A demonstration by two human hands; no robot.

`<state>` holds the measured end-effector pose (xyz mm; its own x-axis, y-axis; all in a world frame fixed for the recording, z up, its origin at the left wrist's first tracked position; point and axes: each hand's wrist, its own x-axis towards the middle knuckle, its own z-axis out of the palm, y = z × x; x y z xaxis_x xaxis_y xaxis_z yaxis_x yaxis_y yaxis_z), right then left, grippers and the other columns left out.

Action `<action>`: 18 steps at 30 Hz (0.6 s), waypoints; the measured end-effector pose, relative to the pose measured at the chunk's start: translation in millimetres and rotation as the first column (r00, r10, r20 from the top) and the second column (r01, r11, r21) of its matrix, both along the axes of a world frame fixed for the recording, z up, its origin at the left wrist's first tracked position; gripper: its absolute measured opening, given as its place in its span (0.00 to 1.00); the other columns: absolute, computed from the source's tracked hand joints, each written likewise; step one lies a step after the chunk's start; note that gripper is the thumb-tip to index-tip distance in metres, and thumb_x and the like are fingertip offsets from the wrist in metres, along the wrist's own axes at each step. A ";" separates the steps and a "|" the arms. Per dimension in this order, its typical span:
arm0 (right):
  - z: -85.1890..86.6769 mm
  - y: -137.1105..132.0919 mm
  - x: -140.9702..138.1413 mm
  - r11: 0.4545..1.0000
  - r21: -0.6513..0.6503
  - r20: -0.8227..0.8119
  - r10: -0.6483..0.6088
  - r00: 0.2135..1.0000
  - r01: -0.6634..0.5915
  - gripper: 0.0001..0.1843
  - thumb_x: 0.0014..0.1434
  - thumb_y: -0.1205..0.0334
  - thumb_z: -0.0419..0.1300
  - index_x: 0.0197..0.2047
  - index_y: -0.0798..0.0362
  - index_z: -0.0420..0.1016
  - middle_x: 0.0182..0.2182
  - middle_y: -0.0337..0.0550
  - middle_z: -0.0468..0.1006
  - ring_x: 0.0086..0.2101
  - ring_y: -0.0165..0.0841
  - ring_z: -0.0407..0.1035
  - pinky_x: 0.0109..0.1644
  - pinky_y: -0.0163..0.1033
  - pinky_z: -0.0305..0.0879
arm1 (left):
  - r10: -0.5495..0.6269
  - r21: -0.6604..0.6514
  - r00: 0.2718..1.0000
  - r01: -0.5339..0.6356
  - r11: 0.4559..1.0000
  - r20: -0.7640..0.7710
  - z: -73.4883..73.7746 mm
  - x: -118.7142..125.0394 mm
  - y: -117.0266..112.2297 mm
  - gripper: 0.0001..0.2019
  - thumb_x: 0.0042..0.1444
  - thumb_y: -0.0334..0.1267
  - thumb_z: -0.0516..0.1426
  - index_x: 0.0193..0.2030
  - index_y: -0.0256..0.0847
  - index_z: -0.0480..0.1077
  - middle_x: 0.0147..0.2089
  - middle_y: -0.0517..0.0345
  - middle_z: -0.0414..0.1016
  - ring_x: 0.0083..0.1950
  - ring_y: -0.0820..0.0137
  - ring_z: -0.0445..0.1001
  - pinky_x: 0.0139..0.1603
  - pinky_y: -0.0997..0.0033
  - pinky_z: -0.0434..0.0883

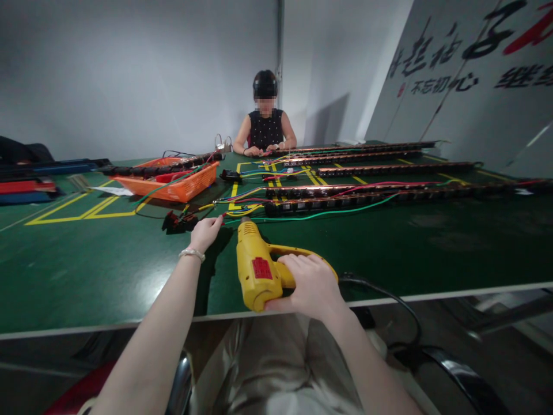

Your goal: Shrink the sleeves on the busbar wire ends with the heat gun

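Observation:
My right hand (310,283) is wrapped round the handle of a yellow heat gun (256,263), whose nozzle points away from me toward a bundle of coloured wires (242,213). My left hand (205,231), with a bead bracelet at the wrist, reaches forward and pinches the wire ends just left of the nozzle. The wires run to a long black and copper strip (328,202) lying across the green table (86,259).
An orange basket (175,183) with wires stands at the left centre. Several more long strips (389,169) lie at the far right. A person sits at the far end of the table, hands on the top. The heat gun's black cord (389,300) hangs off the near edge.

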<state>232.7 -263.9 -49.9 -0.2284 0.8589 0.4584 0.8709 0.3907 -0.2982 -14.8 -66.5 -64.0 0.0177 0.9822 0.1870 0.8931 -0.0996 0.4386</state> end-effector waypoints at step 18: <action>2.3 -12.7 64.8 0.973 0.079 0.210 -0.230 0.950 0.218 0.34 0.43 0.38 0.63 0.47 0.51 0.70 0.40 0.46 0.79 0.39 0.42 0.73 0.44 0.45 0.63 | 0.007 -0.010 0.999 -0.008 1.000 -0.034 2.1 3.2 -3.0 0.28 0.59 0.56 0.40 0.34 0.42 0.76 0.35 0.52 0.77 0.38 0.63 0.72 0.30 0.72 0.56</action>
